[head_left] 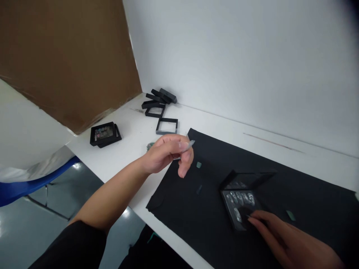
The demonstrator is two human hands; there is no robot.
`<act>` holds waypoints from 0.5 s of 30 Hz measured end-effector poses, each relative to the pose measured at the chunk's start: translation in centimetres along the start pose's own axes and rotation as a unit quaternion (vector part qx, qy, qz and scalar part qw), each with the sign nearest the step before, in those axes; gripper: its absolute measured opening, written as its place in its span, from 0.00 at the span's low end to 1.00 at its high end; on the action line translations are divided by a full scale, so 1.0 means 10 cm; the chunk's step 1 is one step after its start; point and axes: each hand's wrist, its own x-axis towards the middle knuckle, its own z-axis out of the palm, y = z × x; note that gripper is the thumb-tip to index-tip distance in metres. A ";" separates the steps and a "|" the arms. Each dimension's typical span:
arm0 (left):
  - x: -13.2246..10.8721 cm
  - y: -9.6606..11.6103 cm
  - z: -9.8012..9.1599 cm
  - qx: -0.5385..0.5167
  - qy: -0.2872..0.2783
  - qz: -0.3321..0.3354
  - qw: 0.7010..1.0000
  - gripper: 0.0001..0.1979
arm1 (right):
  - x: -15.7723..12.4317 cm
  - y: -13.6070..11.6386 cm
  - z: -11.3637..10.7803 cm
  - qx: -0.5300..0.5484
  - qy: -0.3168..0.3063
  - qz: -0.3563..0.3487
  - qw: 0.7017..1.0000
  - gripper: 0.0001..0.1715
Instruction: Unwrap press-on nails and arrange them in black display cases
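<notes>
My left hand (pixel 174 151) is raised over the left edge of the black mat (pixel 207 231). Its thumb and forefinger pinch a small pale translucent piece (pixel 191 144) with a pointed tip; its kind is unclear. Low on the right, my right hand (pixel 283 235) has thumb and forefinger pressed together at the right side of an open black case (pixel 230 213). Anything in that pinch is too blurred to name. Several shiny, silvery nail-shaped pieces (pixel 238 215) lie in the case, whose hinged lid (pixel 246 179) with a clear window stands tilted up.
Small green pieces (pixel 199 164) lie on the mat, one (pixel 291 215) right of the case. Black frames (pixel 167 120) and stacked black boxes (pixel 157 97) stand at the back. Further left is a windowed box (pixel 103 133). A blue chair (pixel 36 183) stands beside the white table (pixel 131 138).
</notes>
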 end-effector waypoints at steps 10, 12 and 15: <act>-0.02 0.00 0.01 0.035 -0.031 -0.017 0.999 0.14 | 0.05 -0.11 -0.05 -0.019 0.023 -0.005 1.000 0.22; -0.01 0.00 0.04 0.030 -0.023 -0.032 0.999 0.15 | 0.05 -0.12 -0.06 -0.024 0.026 -0.004 0.999 0.22; 0.02 0.00 0.09 0.023 -0.007 -0.046 0.999 0.17 | 0.06 -0.13 -0.07 -0.026 0.026 -0.003 0.999 0.22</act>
